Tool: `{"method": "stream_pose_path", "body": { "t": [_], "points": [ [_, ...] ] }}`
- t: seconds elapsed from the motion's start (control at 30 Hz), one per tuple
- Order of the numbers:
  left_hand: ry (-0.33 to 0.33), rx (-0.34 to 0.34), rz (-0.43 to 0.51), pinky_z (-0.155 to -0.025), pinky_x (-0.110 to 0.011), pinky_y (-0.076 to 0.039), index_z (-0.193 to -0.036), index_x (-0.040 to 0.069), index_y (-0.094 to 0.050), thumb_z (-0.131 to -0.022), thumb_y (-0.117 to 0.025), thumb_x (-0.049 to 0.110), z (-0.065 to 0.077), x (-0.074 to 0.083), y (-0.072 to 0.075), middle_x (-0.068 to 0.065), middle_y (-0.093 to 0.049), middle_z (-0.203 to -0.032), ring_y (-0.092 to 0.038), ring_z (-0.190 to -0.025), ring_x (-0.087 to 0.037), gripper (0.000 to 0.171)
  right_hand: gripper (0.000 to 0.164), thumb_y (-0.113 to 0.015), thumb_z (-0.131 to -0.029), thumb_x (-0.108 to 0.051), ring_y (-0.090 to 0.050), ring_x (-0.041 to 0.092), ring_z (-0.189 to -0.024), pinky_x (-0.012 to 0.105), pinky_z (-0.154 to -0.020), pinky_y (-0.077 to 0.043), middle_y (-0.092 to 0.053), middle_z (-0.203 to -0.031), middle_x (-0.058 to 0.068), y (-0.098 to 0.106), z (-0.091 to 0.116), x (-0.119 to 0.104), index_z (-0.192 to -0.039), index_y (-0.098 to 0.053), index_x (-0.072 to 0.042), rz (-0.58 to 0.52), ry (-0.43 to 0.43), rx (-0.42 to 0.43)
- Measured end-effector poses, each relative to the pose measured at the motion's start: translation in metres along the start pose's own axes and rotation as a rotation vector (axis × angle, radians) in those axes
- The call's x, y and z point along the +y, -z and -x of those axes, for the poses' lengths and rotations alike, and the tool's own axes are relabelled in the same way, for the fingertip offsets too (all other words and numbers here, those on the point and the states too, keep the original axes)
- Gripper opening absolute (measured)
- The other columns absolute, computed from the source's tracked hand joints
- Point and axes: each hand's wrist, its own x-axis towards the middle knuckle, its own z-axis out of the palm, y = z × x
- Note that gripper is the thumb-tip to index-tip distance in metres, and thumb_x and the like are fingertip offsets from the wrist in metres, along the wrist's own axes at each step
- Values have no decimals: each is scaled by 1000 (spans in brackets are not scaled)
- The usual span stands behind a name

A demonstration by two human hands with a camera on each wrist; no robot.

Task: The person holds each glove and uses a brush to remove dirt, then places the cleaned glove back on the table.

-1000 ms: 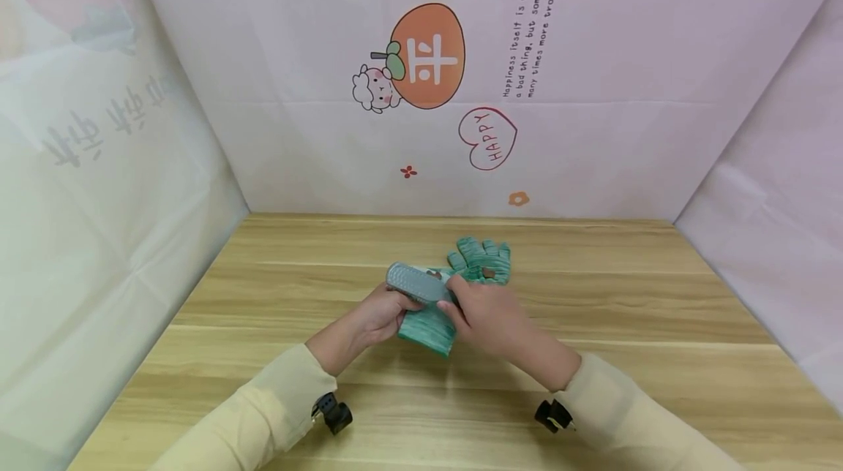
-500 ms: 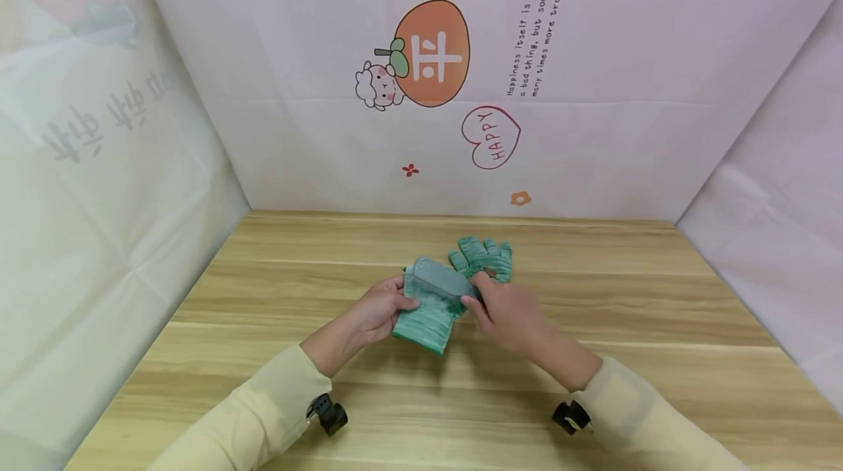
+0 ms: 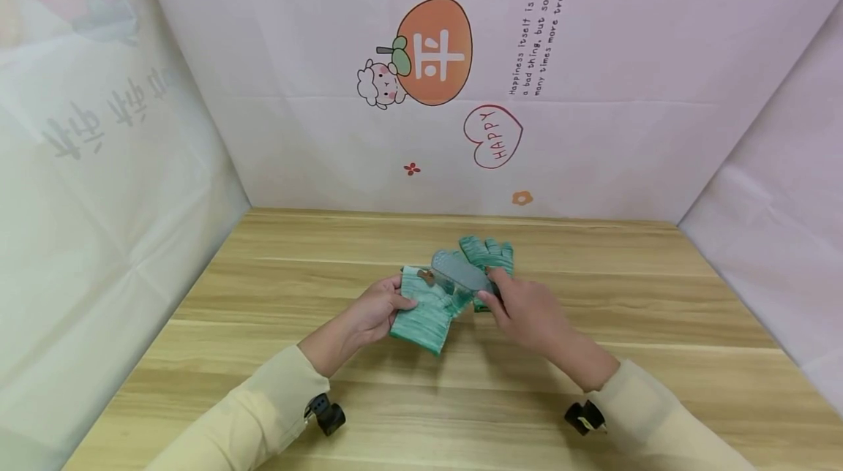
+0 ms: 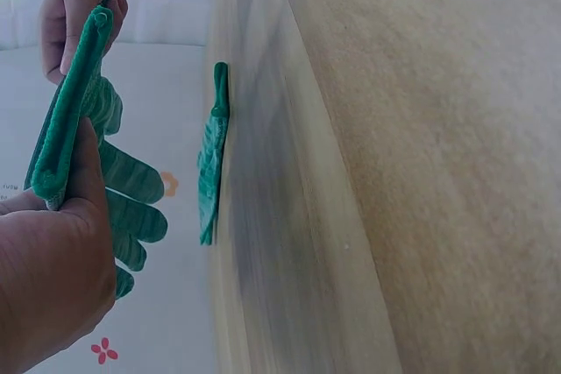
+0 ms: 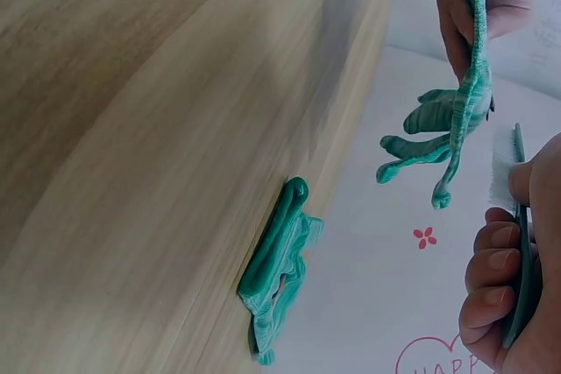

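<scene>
My left hand (image 3: 378,310) grips a green-and-white knit glove (image 3: 421,321) by the side of its cuff, holding it up off the table. A brown patch (image 3: 426,276) shows on that glove near my fingers. In the left wrist view the glove's cuff (image 4: 63,129) stands edge-on, its fingers drooping beyond. My right hand (image 3: 533,314) holds a grey-blue scrubbing brush (image 3: 459,271) by its handle, fingers curled round it. Pale bristles (image 5: 503,168) face the raised glove in the right wrist view. Behind the brush, a second green glove (image 3: 490,255) lies on the table, partly covered.
The wood-grain table (image 3: 276,354) runs back to a white printed cloth wall (image 3: 316,149). More cloth stands at the left (image 3: 132,200) and right sides. Each wrist carries a small black camera, the left camera (image 3: 326,414) and right camera (image 3: 585,417) close over the table.
My right hand has drawn the brush rightward over the glove, uncovering the brown patch. My left hand has shifted slightly left and keeps holding the glove.
</scene>
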Motion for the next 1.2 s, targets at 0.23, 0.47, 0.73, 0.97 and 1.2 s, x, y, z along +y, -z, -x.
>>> {"method": "stream_pose_path", "body": {
  "t": [0.23,0.47,0.73,0.97,1.2],
  "points": [
    [2,-10,-9,-90,-41,-51,-143,-8,-35,-94,-43,-13,-1,1,-5,-26,-50,-135,-57,-114,-35,49,24,-62,-96,-23,-38,5,-47,22,-41,-32,-46,-62,-5,1,0,-10,-102,-55,-1,-3,92,9],
    [1,-10,-31,-89,-41,-52,-142,-9,-37,-93,-43,-13,-3,2,-13,-24,-51,-134,-58,-114,-34,49,25,-53,-101,-28,-36,6,-50,20,-43,-31,-41,-63,-8,-2,-1,-23,-102,-50,-4,-25,201,24],
    [-2,-15,-36,-85,-38,-54,-143,-8,-37,-92,-44,-15,-2,1,-12,-23,-53,-132,-62,-107,-29,52,22,-62,-96,-20,-40,7,-52,22,-45,-34,-48,-66,-6,-3,0,-19,-105,-52,-3,-48,153,-4],
    [-3,-22,-40,-86,-36,-53,-141,-9,-37,-92,-45,-14,-2,2,-12,-21,-55,-130,-61,-108,-27,50,21,-61,-97,-19,-39,6,-49,22,-43,-33,-45,-63,-7,0,0,-12,-105,-53,-1,-55,154,6],
    [13,-28,-44,-85,-37,-53,-140,-10,-37,-94,-45,-13,0,2,-12,-22,-56,-128,-63,-105,-28,48,21,-64,-95,-16,-34,5,-47,22,-41,-29,-37,-59,-8,4,3,-1,-103,-51,-1,-32,117,24]
  ]
}}
